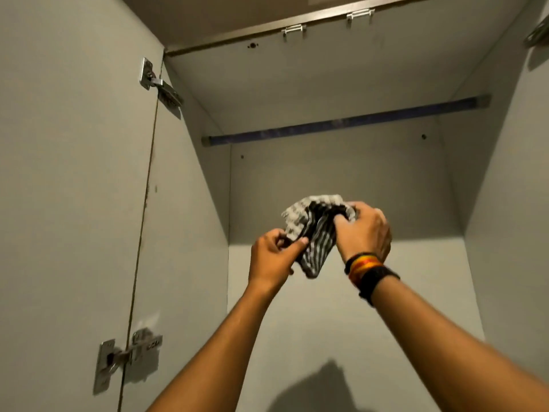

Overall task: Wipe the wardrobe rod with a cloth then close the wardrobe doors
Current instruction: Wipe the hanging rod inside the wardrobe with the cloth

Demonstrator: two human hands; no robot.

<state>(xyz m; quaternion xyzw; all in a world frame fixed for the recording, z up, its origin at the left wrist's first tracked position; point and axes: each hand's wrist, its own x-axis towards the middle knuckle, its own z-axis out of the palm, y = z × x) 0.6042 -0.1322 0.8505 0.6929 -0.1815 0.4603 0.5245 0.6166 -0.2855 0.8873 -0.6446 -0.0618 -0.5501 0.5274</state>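
A dark blue wardrobe rod [344, 121] spans the inside of the wardrobe from left wall to right wall, high up. Below it, both my hands hold a bunched black-and-white striped cloth [315, 230]. My left hand [274, 257] pinches the cloth's lower left edge. My right hand [364, 230], with bands on its wrist, grips the upper right part. The cloth is well below the rod and apart from it. The left wardrobe door [68, 188] stands open.
Two metal hinges [157, 84] [124, 358] join the left door to the wardrobe's side panel. The right door's edge [534, 173] shows at far right, with a hinge [537, 34] near the top. Two metal clips [326, 23] sit on the top frame. The grey back wall [341, 292] is bare.
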